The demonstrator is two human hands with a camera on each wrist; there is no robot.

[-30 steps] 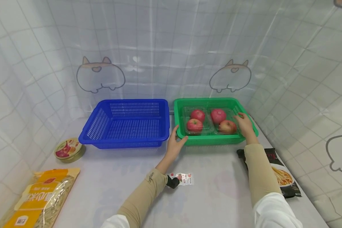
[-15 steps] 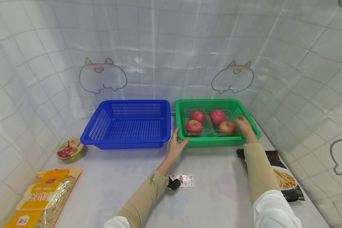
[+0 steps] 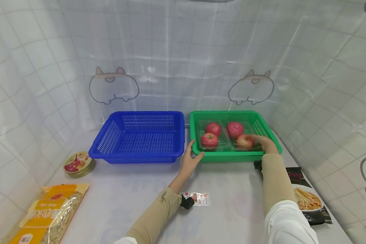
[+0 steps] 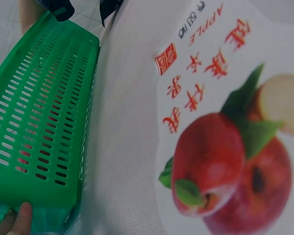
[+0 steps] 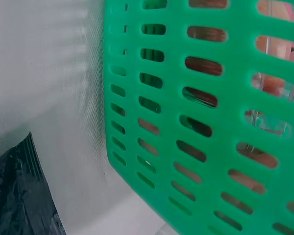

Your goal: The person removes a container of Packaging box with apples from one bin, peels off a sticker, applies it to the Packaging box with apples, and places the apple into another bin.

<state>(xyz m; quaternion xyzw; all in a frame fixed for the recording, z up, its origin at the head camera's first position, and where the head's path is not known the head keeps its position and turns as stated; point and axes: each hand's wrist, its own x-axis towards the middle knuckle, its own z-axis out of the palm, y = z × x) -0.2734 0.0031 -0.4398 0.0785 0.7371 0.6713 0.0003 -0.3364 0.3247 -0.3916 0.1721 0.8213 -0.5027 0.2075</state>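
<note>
My left hand (image 3: 191, 164) is at the front left corner of the green basket (image 3: 225, 156), its thumb toward the front rim and a straight finger along the left side. In the left wrist view, fingertips (image 4: 23, 220) touch the basket. My right hand (image 3: 267, 145) reaches inside at the right end, against the right clear plastic box of apples (image 3: 235, 130). Its fingertips are hidden beside the box, so its hold is unclear; skin shows through the slots in the right wrist view. A second clear box of apples (image 3: 210, 140) lies to its left.
A blue basket (image 3: 149, 142) stands left of the green one. Around are a round tin (image 3: 78, 163), a yellow noodle bag (image 3: 50, 211), a small white apple-print packet (image 3: 202, 199) beside my left wrist, and a black noodle bag (image 3: 311, 200) beside my right forearm.
My right hand has moved down and inward at the right apple box, its fingers sinking out of sight. The left hand keeps its place at the basket corner. The head view has shifted slightly.
</note>
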